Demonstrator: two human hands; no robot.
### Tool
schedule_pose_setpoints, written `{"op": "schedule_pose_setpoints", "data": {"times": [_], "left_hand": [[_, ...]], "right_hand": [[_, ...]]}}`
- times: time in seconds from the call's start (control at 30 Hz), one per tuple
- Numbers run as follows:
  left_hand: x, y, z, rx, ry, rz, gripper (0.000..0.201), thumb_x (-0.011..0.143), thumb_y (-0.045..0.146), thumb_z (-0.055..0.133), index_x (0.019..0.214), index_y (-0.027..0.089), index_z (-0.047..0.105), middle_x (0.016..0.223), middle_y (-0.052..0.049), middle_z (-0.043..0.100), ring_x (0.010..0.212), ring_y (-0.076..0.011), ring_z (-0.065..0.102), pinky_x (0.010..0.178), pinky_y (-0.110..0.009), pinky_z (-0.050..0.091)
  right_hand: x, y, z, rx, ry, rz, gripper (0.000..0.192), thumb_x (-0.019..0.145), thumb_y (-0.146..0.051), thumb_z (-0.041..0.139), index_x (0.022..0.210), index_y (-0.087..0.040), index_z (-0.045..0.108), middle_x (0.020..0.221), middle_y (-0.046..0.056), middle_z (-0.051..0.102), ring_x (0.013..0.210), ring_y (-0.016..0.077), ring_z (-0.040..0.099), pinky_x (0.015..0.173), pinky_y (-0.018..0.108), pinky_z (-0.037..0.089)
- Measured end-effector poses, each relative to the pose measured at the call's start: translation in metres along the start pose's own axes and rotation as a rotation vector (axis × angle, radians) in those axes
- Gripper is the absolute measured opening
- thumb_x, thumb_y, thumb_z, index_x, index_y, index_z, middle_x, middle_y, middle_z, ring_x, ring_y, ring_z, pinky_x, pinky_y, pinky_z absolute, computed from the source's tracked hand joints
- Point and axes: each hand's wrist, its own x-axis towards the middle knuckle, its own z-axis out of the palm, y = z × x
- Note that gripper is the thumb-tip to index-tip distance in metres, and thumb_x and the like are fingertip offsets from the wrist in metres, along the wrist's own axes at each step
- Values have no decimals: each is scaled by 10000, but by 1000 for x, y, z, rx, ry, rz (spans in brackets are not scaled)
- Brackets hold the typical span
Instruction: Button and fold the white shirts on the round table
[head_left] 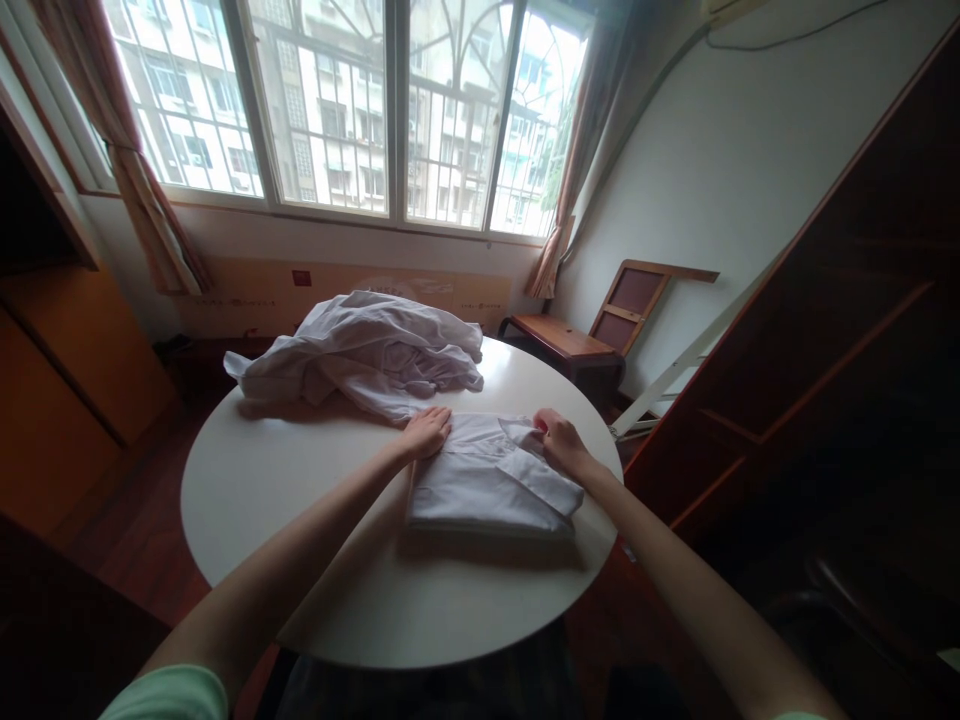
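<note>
A folded white shirt [487,490] lies on the right side of a round white table [300,520]. My left hand [426,432] rests flat on the shirt's far left corner, fingers together. At the shirt's far right corner, near the collar, my right hand [559,440] pinches the fabric with its fingers. A heap of unfolded white garments [367,355] lies on the far part of the table, just beyond my left hand.
A wooden chair [600,325] stands beyond the table on the right, by the wall. Dark wooden furniture [840,350] rises close on the right, and a wooden cabinet [60,340] on the left. A large barred window [360,110] with curtains fills the far wall.
</note>
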Motion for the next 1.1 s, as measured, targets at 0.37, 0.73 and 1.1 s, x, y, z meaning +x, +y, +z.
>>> {"op": "schedule_pose_setpoints", "data": {"times": [0.37, 0.73, 1.1], "left_hand": [[4, -2, 6, 22, -16, -27, 435, 889, 308, 266, 1259, 129, 408, 1363, -103, 403, 1270, -217, 323, 1045, -371, 244], [-8, 3, 6, 15, 231, -13, 406, 864, 248, 346, 1241, 128, 435, 1319, -101, 453, 1237, -237, 358, 1042, -412, 256], [-13, 17, -10, 77, 231, 1, 382, 870, 262, 335, 1210, 150, 471, 1338, -104, 435, 1246, -234, 361, 1034, -417, 268]], "right_hand": [[15, 5, -14, 384, -172, 178, 178, 728, -105, 450, 815, -153, 597, 873, 66, 642, 786, 151, 572, 712, 236, 424], [47, -11, -16, 577, -416, 429, 246, 664, -358, 637, 621, -126, 568, 525, -1, 553, 511, 113, 518, 519, 224, 412], [46, -45, -23, -130, -228, 285, 235, 787, -232, 507, 954, -117, 626, 962, 134, 651, 868, 211, 595, 714, 266, 428]]}}
